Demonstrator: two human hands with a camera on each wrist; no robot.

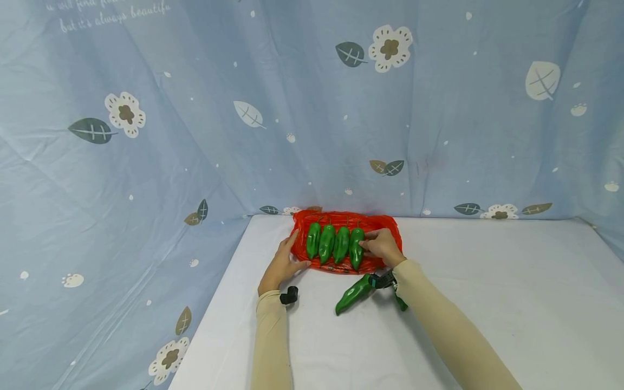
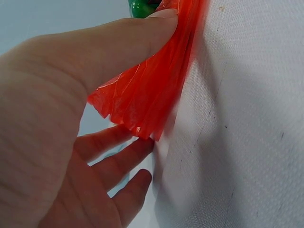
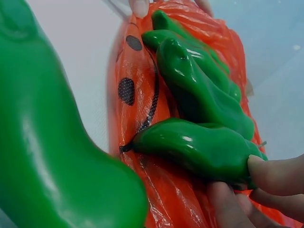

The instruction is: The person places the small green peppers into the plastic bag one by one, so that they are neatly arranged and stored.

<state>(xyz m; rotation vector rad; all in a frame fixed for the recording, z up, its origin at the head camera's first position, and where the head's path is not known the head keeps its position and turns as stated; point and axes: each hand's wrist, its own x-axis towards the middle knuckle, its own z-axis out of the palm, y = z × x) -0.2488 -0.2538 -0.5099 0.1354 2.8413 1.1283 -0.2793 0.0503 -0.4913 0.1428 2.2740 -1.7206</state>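
Blue flower-and-leaf-print fabric (image 1: 302,108) backs the white tabletop (image 1: 487,287), where a crinkled red plastic bag (image 1: 382,222) bears four green peppers (image 1: 341,246). The left grip (image 1: 280,265), fingers loose, touches the bag; the right grip (image 1: 382,246) pinches the rightmost pepper (image 1: 357,252). Slick skin could make it slip; drawing back could knock the loose pepper (image 1: 352,296).

This is a curtained-off corner, room type unclear. Blue flower-and-leaf-printed fabric drapes (image 1: 312,65) surround a white cloth-covered table (image 1: 507,292).
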